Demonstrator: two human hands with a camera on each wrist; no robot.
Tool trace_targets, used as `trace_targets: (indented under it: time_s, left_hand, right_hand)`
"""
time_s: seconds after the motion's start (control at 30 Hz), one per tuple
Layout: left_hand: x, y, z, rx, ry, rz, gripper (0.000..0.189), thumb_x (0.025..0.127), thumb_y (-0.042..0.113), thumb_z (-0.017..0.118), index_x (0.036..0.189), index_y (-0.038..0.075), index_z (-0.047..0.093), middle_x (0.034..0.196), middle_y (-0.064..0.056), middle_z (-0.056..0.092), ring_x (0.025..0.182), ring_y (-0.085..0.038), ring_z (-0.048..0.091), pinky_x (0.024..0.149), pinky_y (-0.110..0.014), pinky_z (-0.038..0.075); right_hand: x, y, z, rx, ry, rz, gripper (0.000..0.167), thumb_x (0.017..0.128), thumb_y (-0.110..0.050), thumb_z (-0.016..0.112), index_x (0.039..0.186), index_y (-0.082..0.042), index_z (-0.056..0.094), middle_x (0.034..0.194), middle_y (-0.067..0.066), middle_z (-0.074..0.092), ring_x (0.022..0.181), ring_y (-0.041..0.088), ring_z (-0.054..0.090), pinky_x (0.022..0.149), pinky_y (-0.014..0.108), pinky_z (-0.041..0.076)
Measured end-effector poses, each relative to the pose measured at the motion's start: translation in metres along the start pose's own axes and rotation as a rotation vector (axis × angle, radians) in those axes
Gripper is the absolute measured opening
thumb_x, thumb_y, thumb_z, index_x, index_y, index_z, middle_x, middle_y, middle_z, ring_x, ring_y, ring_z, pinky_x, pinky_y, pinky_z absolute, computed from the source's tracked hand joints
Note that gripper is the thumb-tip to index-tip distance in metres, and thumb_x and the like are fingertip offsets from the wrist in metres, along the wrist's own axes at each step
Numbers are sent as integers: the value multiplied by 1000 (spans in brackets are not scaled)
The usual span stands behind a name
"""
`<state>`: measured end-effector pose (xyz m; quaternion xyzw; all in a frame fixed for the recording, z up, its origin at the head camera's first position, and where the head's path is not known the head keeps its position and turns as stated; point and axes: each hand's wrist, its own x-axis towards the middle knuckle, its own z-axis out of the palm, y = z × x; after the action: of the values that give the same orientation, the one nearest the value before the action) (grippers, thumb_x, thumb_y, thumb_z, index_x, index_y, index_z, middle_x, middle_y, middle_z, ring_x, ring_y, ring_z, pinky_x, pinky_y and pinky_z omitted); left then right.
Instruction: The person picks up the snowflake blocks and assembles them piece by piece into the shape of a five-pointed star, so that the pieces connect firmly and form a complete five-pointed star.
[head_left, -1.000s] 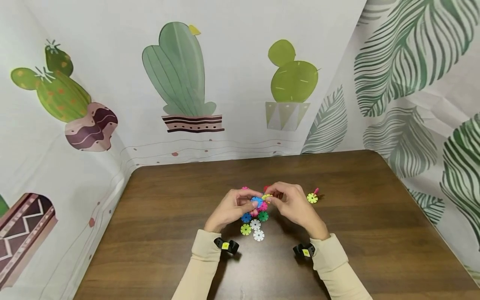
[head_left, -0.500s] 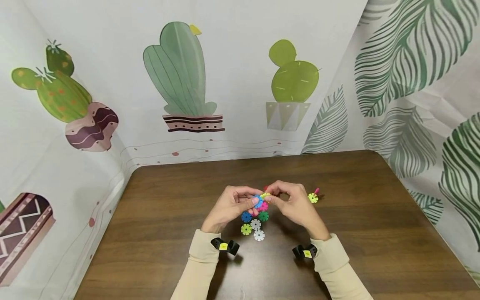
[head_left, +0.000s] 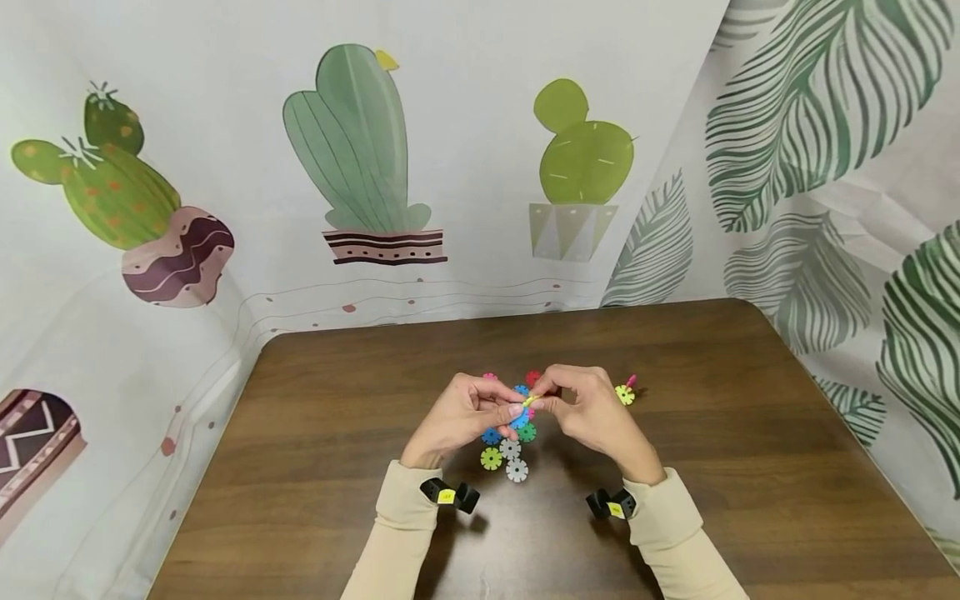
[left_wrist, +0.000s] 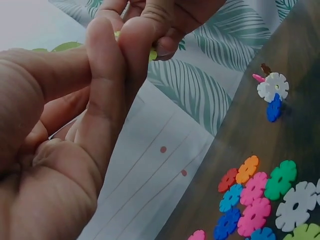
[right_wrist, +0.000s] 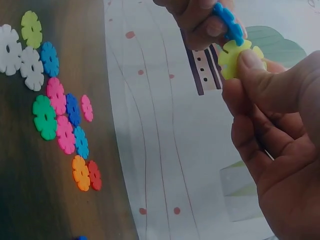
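Both hands meet above the loose pieces. My left hand (head_left: 459, 417) pinches a blue notched disc (right_wrist: 229, 23) between thumb and fingers. Thumb and forefinger of my right hand (head_left: 592, 414) pinch a yellow notched disc (right_wrist: 231, 60). In the right wrist view the two discs meet at an angle, edge to edge at their notches. A further yellow lobe (right_wrist: 258, 52) shows behind the right thumb. From the left wrist camera, fingers hide most of both discs.
Loose notched discs lie on the brown table (head_left: 337, 433) below the hands, among them white (head_left: 517, 470), green (head_left: 527, 432) and red (head_left: 533, 378) ones. A small joined cluster of discs (head_left: 625, 394) stands to the right. Printed cloth (head_left: 480, 167) hangs behind the table.
The blue disc has tipped and come slightly nearer the person, and the yellow disc has turned more edge-on. Both hands keep their grips, shifting only slightly.
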<state>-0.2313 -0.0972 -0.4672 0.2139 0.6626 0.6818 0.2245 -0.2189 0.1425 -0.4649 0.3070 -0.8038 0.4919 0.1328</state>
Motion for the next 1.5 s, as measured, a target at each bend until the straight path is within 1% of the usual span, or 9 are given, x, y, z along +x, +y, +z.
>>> trace_targets:
  time_s: [0.07,0.3,0.53,0.83,1.03,1.1,1.27,1.33,1.5]
  left_hand:
    - [0,0,0,4,1,-2,25,98,2,75,119,-12,75,105,-25,80,69,-14,80,79,-30,67]
    - [2,-2,1,1,0,-9,24,99,-1,74,119,-15,74,114,-40,74,67,-13,79,79,-29,67]
    - [3,-1,6,43,54,-13,18,100,2,74,113,-10,77,98,-17,79,63,-14,78,72,-27,66]
    - [5,-5,10,35,88,0,18,100,-2,72,112,-14,74,97,-26,78,59,-13,76,68,-27,66]
    - [4,-4,8,49,70,-50,17,99,3,74,111,-9,77,92,-14,81,60,-14,76,72,-28,66]
    - [3,-3,8,57,63,-69,15,99,4,75,110,-6,78,90,-10,82,61,-15,76,73,-29,66]
    - [3,-3,10,65,65,-68,13,99,2,74,108,-7,78,88,-9,80,60,-21,76,72,-32,67]
    - [4,-4,12,62,79,-56,13,98,0,74,108,-9,77,87,-9,78,59,-24,76,71,-33,67]
    - [6,-5,14,45,123,-20,16,98,-1,74,108,-12,75,84,-5,73,57,-24,74,67,-30,66]
  right_hand:
    - [0,-1,0,-12,2,-5,22,85,0,88,85,-19,77,86,-6,78,80,9,71,75,27,61]
    - [-1,-3,0,13,-7,0,27,82,7,87,82,-18,76,84,-5,77,78,8,69,72,26,60]
    - [0,-3,4,32,-25,9,26,83,12,84,78,-11,72,77,-1,73,70,5,61,61,23,52]
    - [-2,2,9,32,-10,3,29,81,18,80,75,-8,70,74,3,71,65,15,66,59,27,56]
    - [-2,2,8,63,-38,-9,32,80,20,80,74,-10,70,73,3,71,67,11,66,62,24,56]
    - [-2,2,7,75,-55,-20,33,79,22,79,74,-9,70,73,2,71,67,15,69,62,24,57]
    - [-3,3,7,82,-92,-21,38,76,30,70,74,-9,69,73,3,71,69,11,71,63,25,61]
    - [-3,4,8,72,-78,-21,39,76,31,68,73,-8,69,73,2,71,69,8,71,63,25,62]
    - [-1,5,12,35,-2,-62,38,76,31,67,72,-7,68,72,3,70,66,15,73,61,27,62]
